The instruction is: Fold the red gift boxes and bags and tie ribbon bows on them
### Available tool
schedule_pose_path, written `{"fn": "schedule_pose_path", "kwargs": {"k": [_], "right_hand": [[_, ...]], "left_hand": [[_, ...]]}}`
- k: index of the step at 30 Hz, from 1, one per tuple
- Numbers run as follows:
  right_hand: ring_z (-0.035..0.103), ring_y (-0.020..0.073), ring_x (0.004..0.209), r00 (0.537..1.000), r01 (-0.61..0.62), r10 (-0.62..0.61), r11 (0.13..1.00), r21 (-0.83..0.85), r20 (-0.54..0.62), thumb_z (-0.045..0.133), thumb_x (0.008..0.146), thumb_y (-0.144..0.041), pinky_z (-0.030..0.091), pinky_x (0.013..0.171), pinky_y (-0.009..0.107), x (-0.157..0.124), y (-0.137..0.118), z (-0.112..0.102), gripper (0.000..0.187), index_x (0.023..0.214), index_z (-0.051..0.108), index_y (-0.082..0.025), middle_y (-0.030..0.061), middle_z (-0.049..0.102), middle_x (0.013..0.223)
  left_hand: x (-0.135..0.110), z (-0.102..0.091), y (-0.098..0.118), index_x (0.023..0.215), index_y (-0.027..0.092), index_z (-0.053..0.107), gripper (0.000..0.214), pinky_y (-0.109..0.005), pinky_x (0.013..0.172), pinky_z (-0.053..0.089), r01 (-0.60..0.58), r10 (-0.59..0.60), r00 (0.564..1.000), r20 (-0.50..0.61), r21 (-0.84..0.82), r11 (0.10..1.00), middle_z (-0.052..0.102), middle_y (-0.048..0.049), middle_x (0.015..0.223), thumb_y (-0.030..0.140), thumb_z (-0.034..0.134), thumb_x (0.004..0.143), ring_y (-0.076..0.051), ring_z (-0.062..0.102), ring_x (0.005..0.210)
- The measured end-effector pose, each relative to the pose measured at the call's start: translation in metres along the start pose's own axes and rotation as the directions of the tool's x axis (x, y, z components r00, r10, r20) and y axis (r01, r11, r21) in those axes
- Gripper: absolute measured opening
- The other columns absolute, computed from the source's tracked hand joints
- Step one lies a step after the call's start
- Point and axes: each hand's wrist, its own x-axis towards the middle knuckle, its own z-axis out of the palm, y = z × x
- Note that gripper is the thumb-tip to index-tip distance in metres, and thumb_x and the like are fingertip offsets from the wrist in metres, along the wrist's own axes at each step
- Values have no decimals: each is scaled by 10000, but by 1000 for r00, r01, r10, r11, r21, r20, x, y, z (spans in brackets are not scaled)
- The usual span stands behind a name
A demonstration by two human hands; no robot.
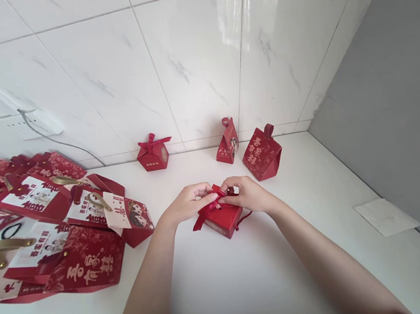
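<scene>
A small red gift box (227,220) rests on the white table in front of me, with a red ribbon (205,212) gathered on its top. My left hand (192,201) pinches the ribbon from the left, thumb and fingers together. From the right, my right hand (247,194) also has its fingertips closed on the ribbon at the middle of the lid. One ribbon end hangs over the box's left side. A dark red cord lies by the right side of the box. The exact knot is partly hidden by my fingers.
Along the tiled wall stand a bow-tied red box (153,156), a triangular box (227,146) and a handled box (262,153). Several red gift boxes (89,256) are piled at left. A wall socket (36,124) has a grey cable. A white paper (387,216) lies at right.
</scene>
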Motion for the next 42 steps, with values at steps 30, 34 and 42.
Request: {"fn": "schedule_pose_path", "kwargs": {"k": [30, 34, 42], "right_hand": [[577, 163, 920, 974, 217, -216, 976, -6, 72, 504, 851, -69, 462, 857, 322, 0, 11, -5, 253, 925, 684, -232, 34, 605, 971], [535, 197, 1084, 983, 183, -181, 982, -41, 40, 565, 862, -174, 412, 977, 377, 2, 12, -3, 111, 910, 652, -223, 51, 564, 1135], [572, 171, 1039, 980, 165, -166, 986, 20, 113, 556, 881, -208, 427, 963, 339, 1, 8, 0, 115, 815, 650, -213, 41, 569, 1133]], "left_hand": [[-2, 1, 0, 886, 185, 621, 162, -277, 740, 480, -72, 73, 997, -8, 118, 990, 674, -34, 882, 260, 642, 745, -161, 623, 834], [-7, 7, 4, 867, 213, 679, 174, -254, 702, 484, -48, 75, 993, -95, 264, 963, 697, -10, 878, 183, 577, 729, -158, 636, 802], [-18, 38, -7, 803, 214, 617, 173, -242, 680, 471, -81, 306, 884, -353, 530, 844, 629, 7, 903, 91, 511, 741, -121, 586, 733]]}}
